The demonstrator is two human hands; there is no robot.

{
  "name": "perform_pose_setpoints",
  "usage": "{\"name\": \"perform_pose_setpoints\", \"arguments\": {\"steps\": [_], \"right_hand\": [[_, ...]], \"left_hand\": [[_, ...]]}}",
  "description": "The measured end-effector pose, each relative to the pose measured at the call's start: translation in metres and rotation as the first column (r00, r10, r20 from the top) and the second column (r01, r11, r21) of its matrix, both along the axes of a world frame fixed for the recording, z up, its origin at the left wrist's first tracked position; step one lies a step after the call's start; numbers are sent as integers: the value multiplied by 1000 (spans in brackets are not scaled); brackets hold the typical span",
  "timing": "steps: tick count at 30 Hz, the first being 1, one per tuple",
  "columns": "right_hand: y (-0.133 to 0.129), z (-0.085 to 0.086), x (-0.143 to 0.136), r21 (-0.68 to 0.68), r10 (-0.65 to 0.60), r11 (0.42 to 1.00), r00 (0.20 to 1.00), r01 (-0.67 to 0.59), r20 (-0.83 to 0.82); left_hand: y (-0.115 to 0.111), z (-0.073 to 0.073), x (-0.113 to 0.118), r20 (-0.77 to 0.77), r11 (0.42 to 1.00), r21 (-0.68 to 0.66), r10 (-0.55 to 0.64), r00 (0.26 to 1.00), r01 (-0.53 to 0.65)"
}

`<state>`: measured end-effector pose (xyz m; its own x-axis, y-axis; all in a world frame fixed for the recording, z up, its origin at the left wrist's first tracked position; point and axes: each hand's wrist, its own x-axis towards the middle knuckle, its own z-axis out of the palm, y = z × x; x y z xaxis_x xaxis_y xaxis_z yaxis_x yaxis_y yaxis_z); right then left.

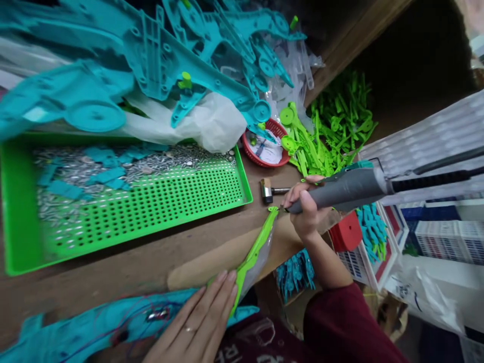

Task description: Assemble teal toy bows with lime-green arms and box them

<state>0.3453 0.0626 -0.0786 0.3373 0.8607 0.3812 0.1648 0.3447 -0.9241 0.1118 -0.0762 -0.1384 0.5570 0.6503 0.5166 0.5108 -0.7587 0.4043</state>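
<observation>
Gripping a grey driver point(344, 189), right hand point(308, 209) is closed around its front end, thumb on the near side, fingers wrapped on the far side, bit pointing left. Head view: bit sits at the upper tip of a green part point(259, 244); can't tell if it's actually touching. Green part lies slanted over the bench's point(113, 275) front edge, a translucent piece point(260, 257) along its right side, lower end at the left hand point(204, 317). Left hand is flat, fingers straight and together, fingertips laid on that lower end, not wrapped around anything; ring on one finger. Under and left of it, a teal part point(132, 317) with thin wires across it. Hammer point(266, 191) lies just beyond the right hand. Green tray point(162, 217) to the left, perforated floor, screws point(166, 166) and flat teal pieces point(108, 175) mostly along the far side and left end. Behind the tray: heap of teal shells point(151, 55) with a whitish plastic bag point(215, 121). Red basket point(248, 146) off the tray's far right corner, paper inside, pile of green pieces point(340, 131) right next to it. Two dark cables point(434, 179) run off the driver's back end to the right. Below the right forearm, more teal pieces point(297, 272); beside it, a red box point(346, 232).
</observation>
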Motion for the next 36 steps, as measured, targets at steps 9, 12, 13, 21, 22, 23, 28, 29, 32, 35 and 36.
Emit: {"name": "perform_pose_setpoints", "arguments": {"steps": [9, 12, 13, 21, 22, 23, 28, 29, 32, 35, 36], "right_hand": [[8, -11, 18, 15, 332, 943, 942, -331, -42], [11, -4, 23, 59, 546, 836, 838, -545, 10], [14, 1, 19, 65, 574, 816, 818, -575, 32], [76, 9, -70, 90, 228, 969, 973, -231, 45], [84, 3, -77, 54, 210, 976, 977, -213, 47], [91, -3, -81, 32, 202, 978, 978, -204, 45], [104, -21, -81, 67, 209, 975, 978, -210, 17], [104, -21, -80, 86, 217, 972, 976, -217, 6], [103, -19, -81, 99, 237, 967, 972, -234, -10], [102, -20, -81, 36, 188, 981, 982, -189, 24], [102, -22, -81, 13, 167, 986, 985, -167, 35]], "left_hand": [[-2, 11, -1, -30, 999, -34, 28, 999, -29], [-1, 9, 0, -19, 999, 18, 38, 999, -38], [-1, 8, 1, -27, 999, 26, 39, 999, -39], [9, 0, 13, 19, 998, 31, 56, 998, -56], [9, -1, 13, 38, 998, 10, 56, 998, -57], [9, -2, 13, 58, 998, -6, 58, 997, -57], [6, -6, 13, 76, 996, -38, 82, 994, -79], [5, -7, 13, 73, 996, -41, 80, 994, -77], [6, -8, 13, 73, 997, -44, 70, 995, -67], [9, -7, 14, 73, 998, -29, 55, 996, -53], [11, -7, 14, 68, 998, -23, 54, 996, -52]]}}
